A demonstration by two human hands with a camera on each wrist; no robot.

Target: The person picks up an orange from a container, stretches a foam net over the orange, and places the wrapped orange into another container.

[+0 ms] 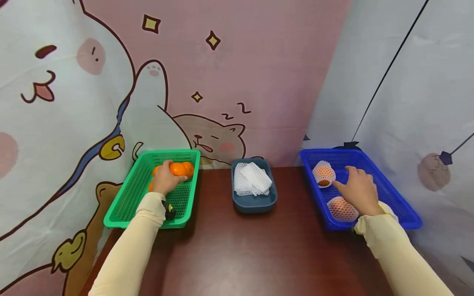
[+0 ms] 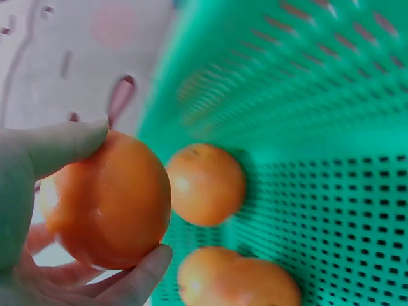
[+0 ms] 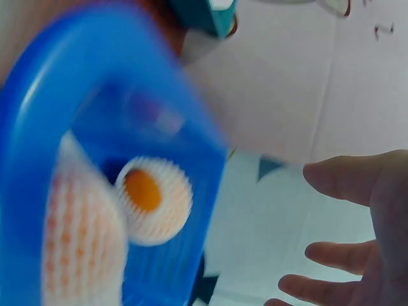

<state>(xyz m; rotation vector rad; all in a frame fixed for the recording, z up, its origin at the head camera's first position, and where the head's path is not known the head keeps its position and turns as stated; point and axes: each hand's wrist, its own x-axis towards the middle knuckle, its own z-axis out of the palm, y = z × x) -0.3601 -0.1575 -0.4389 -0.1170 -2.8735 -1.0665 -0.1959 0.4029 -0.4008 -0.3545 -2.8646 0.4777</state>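
Note:
My left hand [image 1: 166, 181] is over the green basket [image 1: 122, 201], thumb and fingers curled round an orange [image 2: 118, 204]. Other oranges [image 2: 205, 183] lie in the basket beyond it in the left wrist view. My right hand [image 1: 358, 190] hovers above the blue basket [image 1: 401, 207], its fingers spread and holding nothing. Below and beside that hand are oranges in white foam nets, one near the back left corner [image 1: 324, 174] and one at the front [image 1: 342, 209]. Another pale netted thing [image 1: 389, 210] is partly hidden by the right wrist.
Between the baskets, a small dark blue-grey bin [image 1: 255, 203] holds folded white foam nets [image 1: 253, 179]. A black object [image 1: 169, 211] lies in the green basket beside the left wrist. The brown table [image 1: 237, 255] meets a cartoon-printed cloth [image 1: 259, 82] at the back.

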